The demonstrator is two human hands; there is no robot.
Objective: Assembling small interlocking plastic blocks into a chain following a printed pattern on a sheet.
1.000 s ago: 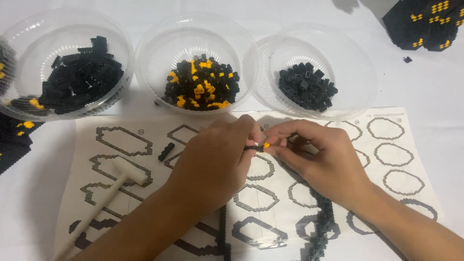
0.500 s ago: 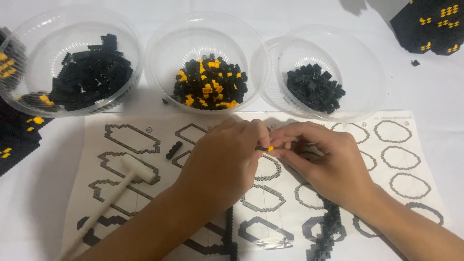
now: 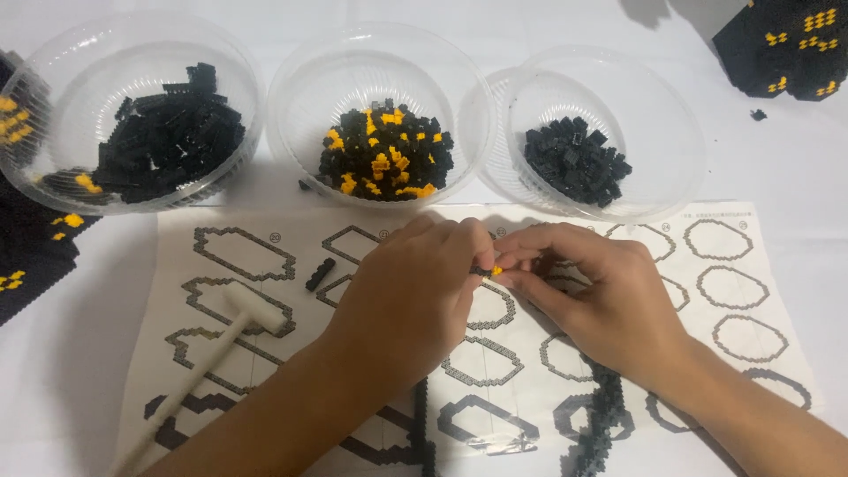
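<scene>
My left hand (image 3: 415, 296) and my right hand (image 3: 596, 287) meet fingertip to fingertip over a printed instruction sheet (image 3: 238, 265) on the white table. Between the fingertips sits a tiny brick piece (image 3: 490, 270), black on the left and orange on the right. Both hands pinch it. Most of the piece is hidden by the fingers. A loose black brick (image 3: 320, 274) lies on the sheet just left of my left hand.
Three clear plastic bowls stand behind the sheet: a left bowl (image 3: 53, 79) of black bricks, a middle bowl (image 3: 371, 62) of black and orange bricks, a right bowl (image 3: 662, 115) of small black bricks. A white mallet (image 3: 208, 349) lies on the sheet. Black built parts (image 3: 786, 44) sit at the table's corners.
The hands stay together, pinching the small piece; the fingers shifted only slightly. The camera view drifted a little.
</scene>
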